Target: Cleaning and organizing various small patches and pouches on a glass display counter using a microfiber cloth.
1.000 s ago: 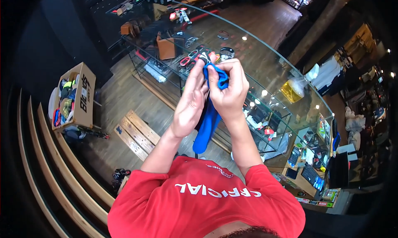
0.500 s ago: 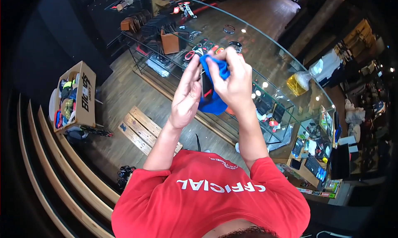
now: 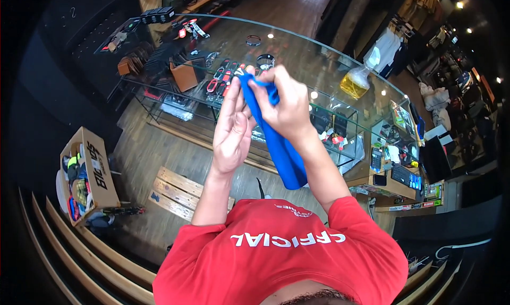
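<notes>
A blue cloth hangs in a long strip from my right hand. The fingers of that hand are pinched around its upper end, and its lower end dangles above my chest. Facing it, my left hand is raised with the fingers stretched flat and the thumb apart. Its fingertips touch or nearly touch the cloth's top edge. Whether anything small lies between the fingertips and the cloth is hidden.
Beyond my hands runs a glass display counter with wallets, bands and a bottle of yellow liquid. On the left stand a cardboard box of clothing and a slatted wooden bench. A keyboard sits on the right-hand desk.
The bunched blue cloth has dropped open into a long hanging strip. A black and red patch seen between my hands is no longer visible. My view has shifted, with both hands still raised.
</notes>
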{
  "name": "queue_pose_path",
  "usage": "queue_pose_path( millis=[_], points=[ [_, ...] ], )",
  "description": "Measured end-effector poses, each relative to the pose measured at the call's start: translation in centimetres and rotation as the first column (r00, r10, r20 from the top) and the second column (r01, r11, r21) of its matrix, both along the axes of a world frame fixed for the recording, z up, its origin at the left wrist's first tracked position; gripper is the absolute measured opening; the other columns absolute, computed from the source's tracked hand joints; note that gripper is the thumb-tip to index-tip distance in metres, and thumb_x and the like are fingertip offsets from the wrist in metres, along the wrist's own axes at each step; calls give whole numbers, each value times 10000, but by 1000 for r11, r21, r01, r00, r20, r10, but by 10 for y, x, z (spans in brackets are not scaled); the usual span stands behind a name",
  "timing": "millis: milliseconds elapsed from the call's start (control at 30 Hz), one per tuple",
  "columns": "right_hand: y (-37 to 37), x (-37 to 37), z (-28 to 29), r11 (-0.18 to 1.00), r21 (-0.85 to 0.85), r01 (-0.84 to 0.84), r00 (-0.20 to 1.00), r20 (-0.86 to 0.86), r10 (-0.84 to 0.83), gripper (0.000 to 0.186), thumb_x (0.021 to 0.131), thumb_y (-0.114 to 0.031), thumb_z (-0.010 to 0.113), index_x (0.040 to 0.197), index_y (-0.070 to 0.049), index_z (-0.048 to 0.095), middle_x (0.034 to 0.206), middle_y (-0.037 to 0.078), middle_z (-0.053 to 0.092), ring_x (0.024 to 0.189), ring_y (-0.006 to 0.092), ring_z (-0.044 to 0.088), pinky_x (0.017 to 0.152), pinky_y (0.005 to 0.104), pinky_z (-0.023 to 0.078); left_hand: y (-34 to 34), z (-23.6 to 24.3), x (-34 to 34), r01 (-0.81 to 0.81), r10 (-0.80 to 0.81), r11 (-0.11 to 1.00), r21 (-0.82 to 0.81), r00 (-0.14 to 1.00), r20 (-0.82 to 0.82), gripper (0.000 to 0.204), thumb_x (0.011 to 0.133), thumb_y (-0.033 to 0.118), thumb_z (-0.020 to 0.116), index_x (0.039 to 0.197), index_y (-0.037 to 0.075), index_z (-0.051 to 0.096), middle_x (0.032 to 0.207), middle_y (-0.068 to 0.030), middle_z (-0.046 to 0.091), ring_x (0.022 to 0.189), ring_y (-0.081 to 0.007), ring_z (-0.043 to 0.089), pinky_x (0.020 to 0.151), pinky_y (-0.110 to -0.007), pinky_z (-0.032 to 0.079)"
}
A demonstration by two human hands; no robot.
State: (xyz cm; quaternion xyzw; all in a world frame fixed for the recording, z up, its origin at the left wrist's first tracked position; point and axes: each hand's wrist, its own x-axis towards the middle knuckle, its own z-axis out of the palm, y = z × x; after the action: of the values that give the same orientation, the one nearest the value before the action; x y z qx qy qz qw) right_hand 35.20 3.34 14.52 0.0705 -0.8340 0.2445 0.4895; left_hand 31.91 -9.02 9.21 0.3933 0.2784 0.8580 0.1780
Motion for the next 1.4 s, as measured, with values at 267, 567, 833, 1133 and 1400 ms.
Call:
queue_pose_path(
  millis=[267, 567, 833, 1133, 1400],
  points=[
    [22, 32, -30, 998, 43, -50, 954, 298, 34, 133, 819, -54, 701, 888, -19, 593, 778, 131, 646, 662, 292, 655, 590, 326, 506, 11, -20, -3, 109, -125, 987, 119, 983, 137, 636, 1023, 236, 428, 1529, 18, 110, 1602, -155, 125, 1448, -357, 217, 1169, -486, 229],
    [7, 12, -12, 988, 78, 135, 987, 81, -142, 158, 813, -66, 710, 925, -12, 614, 840, 147, 666, 740, 337, 677, 618, 356, 532, 10, -22, 2, 82, -78, 991, -109, 996, 39, 614, 1029, 153, 414, 1531, 0, 94, 1596, -189, 127, 1464, -272, 197, 1162, -396, 222],
    [20, 47, -25, 981, 194, 25, 851, 510, -123, 161, 858, -116, 647, 997, -64, 582, 910, 127, 658, 767, 329, 660, 619, 394, 517, 2, -21, -13, 108, -121, 991, 80, 974, 192, 606, 1022, 119, 415, 1530, 21, 99, 1583, -158, 186, 1424, -320, 303, 1125, -459, 337],
    [1, 31, -28, 992, 97, 85, 965, 240, -106, 142, 816, -27, 674, 949, -35, 626, 838, 133, 639, 716, 303, 643, 628, 344, 517, 8, -23, -1, 204, -247, 963, 179, 932, 267, 647, 1003, 84, 420, 1541, 45, 61, 1597, -166, 126, 1429, -344, 290, 1157, -467, 269],
    [17, 53, -56, 971, -216, 104, 885, 466, 9, 116, 902, -100, 603, 983, -18, 591, 871, 128, 644, 759, 238, 650, 688, 303, 491, 0, -36, -19, -3, -28, 991, 133, 974, 226, 482, 1031, 194, 432, 1452, 17, 277, 1308, -150, 488, 1204, -264, 509, 1083, -437, 368]
  ],
)
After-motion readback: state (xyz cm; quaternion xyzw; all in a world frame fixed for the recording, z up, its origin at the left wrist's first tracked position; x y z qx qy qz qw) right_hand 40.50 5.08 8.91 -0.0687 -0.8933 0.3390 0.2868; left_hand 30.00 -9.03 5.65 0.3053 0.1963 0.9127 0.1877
